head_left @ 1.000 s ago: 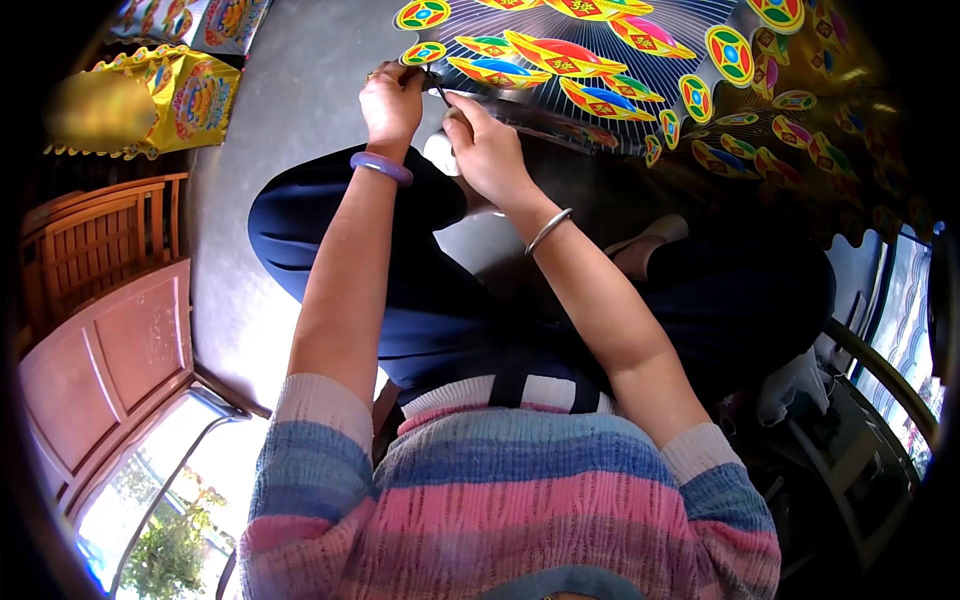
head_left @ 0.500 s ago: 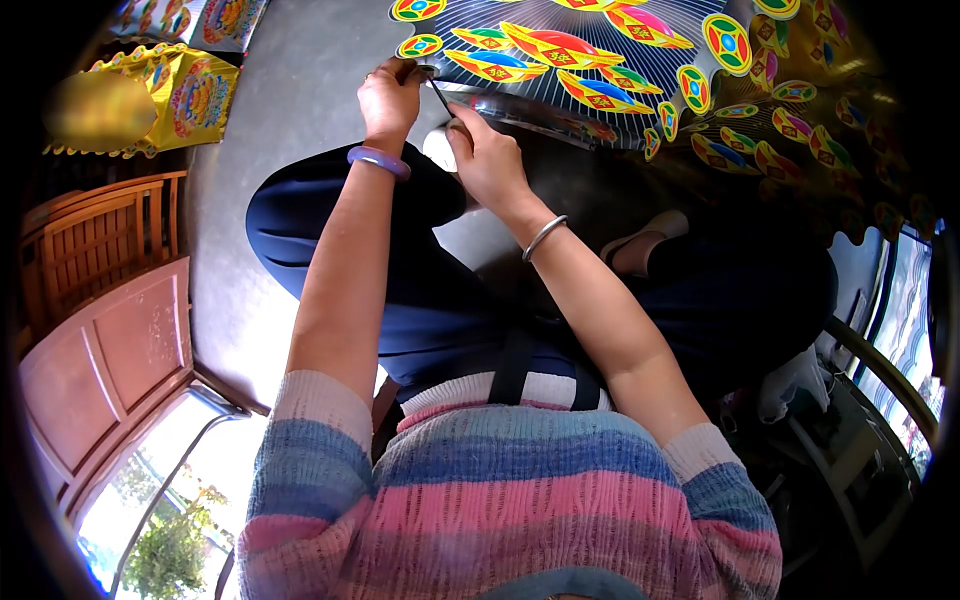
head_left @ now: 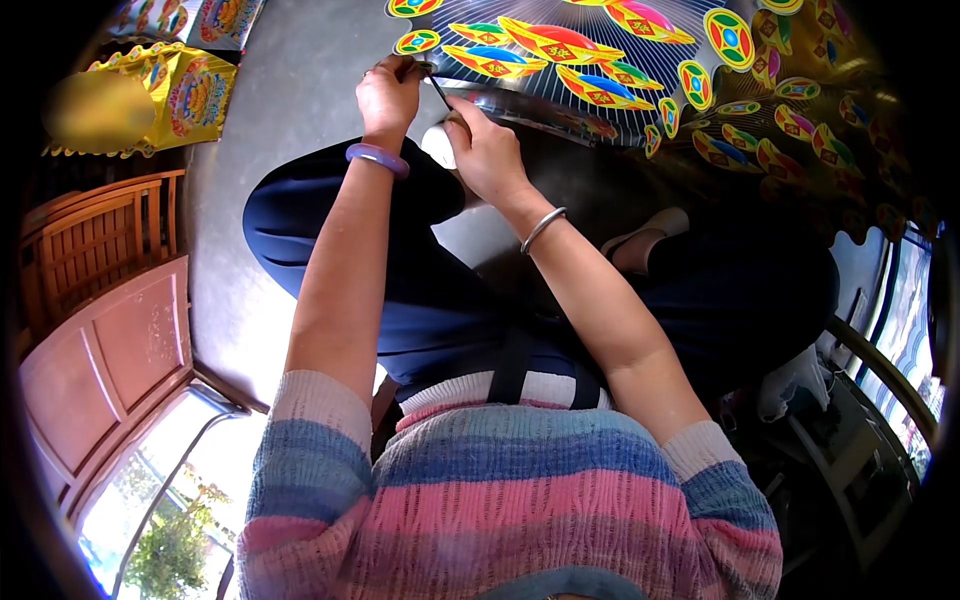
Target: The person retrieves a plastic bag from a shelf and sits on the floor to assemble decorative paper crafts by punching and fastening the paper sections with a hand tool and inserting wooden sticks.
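Note:
A large silver foil sheet [head_left: 490, 90] with bright printed boat and coin shapes spreads beyond my hands. At its near left corner, my left hand [head_left: 390, 100], a purple bangle on its wrist, is closed in a pinch on something small I cannot make out. My right hand [head_left: 485, 150], with a silver bangle, grips a thin dark stick-like tool [head_left: 438, 92] whose far end reaches the left fingertips. Just left of the right hand's fingers is a white round object [head_left: 438, 148], partly hidden.
Gold and silver printed foil pieces [head_left: 200, 98] lie at the upper left. Gold foil [head_left: 800, 130] hangs at the right. A wooden slatted chair [head_left: 105, 240] and a pink panel [head_left: 120, 350] stand at the left. My crossed legs are below the hands.
The foil sheet has shifted slightly up and left in view. The right hand has tilted and moved a little, showing more of the dark tool. The left hand keeps its pinch.

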Demonstrator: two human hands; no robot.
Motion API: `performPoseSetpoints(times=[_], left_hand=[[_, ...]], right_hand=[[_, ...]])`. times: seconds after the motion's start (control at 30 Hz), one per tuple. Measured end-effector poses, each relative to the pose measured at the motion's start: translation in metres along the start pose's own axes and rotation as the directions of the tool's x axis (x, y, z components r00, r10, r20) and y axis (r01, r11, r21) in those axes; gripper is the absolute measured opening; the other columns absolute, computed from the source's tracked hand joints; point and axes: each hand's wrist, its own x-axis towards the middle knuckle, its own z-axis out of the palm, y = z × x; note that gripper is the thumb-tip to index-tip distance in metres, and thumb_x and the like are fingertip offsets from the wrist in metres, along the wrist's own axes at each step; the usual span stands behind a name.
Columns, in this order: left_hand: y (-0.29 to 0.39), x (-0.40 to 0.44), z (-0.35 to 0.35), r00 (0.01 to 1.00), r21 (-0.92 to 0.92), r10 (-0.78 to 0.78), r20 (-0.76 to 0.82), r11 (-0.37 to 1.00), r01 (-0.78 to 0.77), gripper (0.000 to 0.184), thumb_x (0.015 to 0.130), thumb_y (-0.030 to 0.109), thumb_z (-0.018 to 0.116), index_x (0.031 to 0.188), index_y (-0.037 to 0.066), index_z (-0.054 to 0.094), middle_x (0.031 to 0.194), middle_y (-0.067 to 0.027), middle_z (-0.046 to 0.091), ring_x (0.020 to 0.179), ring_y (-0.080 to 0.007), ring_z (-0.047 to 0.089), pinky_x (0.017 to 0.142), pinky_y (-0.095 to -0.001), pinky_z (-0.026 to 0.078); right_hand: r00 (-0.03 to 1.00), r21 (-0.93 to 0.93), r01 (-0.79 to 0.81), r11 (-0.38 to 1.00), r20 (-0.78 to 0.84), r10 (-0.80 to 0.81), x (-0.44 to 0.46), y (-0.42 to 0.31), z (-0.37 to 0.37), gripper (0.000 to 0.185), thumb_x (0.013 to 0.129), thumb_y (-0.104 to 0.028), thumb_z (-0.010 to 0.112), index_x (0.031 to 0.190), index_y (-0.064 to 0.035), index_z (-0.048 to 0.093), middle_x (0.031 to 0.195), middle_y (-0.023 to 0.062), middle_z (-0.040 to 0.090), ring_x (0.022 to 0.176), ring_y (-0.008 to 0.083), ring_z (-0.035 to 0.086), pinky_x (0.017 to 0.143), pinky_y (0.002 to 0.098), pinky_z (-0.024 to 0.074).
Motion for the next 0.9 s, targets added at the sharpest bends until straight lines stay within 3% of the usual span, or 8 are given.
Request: performPoseSetpoints(times=[0.4,0.5,0.6,0.67,0.8,0.9], left_hand=[[-0.010,0.003,0.008,0.999,-0.115,-0.035,0.019,0.993,0.037,0.018,0.076,0.018,0.066,0.090,0.006,0.069,0.087,-0.0126,0.068,0.082,-0.0283,0.064,0.076,-0.0335,0.050],[-0.015,0.005,0.012,1.000,-0.056,0.002,0.005,0.998,-0.002,0.017,0.076,0.018,0.066,0.089,0.008,0.069,0.088,-0.0128,0.067,0.084,-0.0297,0.063,0.078,-0.0347,0.049],[-0.016,0.006,0.013,1.000,-0.055,0.006,0.002,0.998,-0.006,0.016,0.076,0.019,0.066,0.087,0.007,0.068,0.089,-0.0129,0.067,0.085,-0.0309,0.062,0.079,-0.0356,0.049],[-0.017,0.007,0.013,1.000,-0.049,0.001,0.007,0.999,-0.001,0.016,0.076,0.019,0.066,0.087,0.007,0.068,0.088,-0.0131,0.067,0.084,-0.0311,0.062,0.078,-0.0356,0.049],[-0.018,0.008,0.013,1.000,-0.033,-0.003,0.018,0.999,0.003,0.016,0.076,0.018,0.065,0.086,0.007,0.068,0.088,-0.0135,0.066,0.084,-0.0311,0.062,0.078,-0.0357,0.049],[-0.014,0.007,0.013,1.000,-0.055,-0.026,0.013,0.998,0.026,0.015,0.076,0.018,0.064,0.086,0.006,0.068,0.087,-0.0139,0.066,0.084,-0.0314,0.063,0.078,-0.0365,0.049]], right_hand=[[1.000,0.007,0.006,1.000,-0.010,-0.006,0.003,0.001,0.001,0.031,0.086,-0.021,0.055,0.114,-0.0096,0.057,0.080,0.0202,0.064,0.076,0.0388,0.061,0.071,0.0453,0.0490],[1.000,-0.118,-0.003,0.993,0.025,0.006,0.004,-0.003,-0.002,0.030,0.086,-0.022,0.055,0.113,-0.0090,0.057,0.078,0.0200,0.063,0.074,0.0389,0.061,0.071,0.0456,0.0490],[0.997,-0.001,-0.080,0.997,0.007,0.080,0.002,-0.006,0.004,0.032,0.085,-0.019,0.057,0.116,-0.0082,0.058,0.089,0.0213,0.064,0.081,0.0373,0.063,0.073,0.0401,0.0496],[0.987,0.178,-0.160,0.971,0.008,0.161,0.005,-0.002,0.016,0.033,0.085,-0.019,0.057,0.116,-0.0077,0.057,0.089,0.0200,0.065,0.078,0.0356,0.064,0.071,0.0390,0.0498],[0.935,0.432,-0.352,0.830,0.119,0.335,0.006,0.000,0.021,0.033,0.086,-0.019,0.057,0.116,-0.0068,0.057,0.088,0.0176,0.065,0.072,0.0331,0.064,0.067,0.0381,0.0501],[0.994,0.099,-0.084,0.992,-0.067,0.091,0.004,-0.003,0.015,0.030,0.086,-0.021,0.054,0.112,-0.0066,0.059,0.084,0.0205,0.064,0.076,0.0391,0.061,0.072,0.0442,0.0487]])
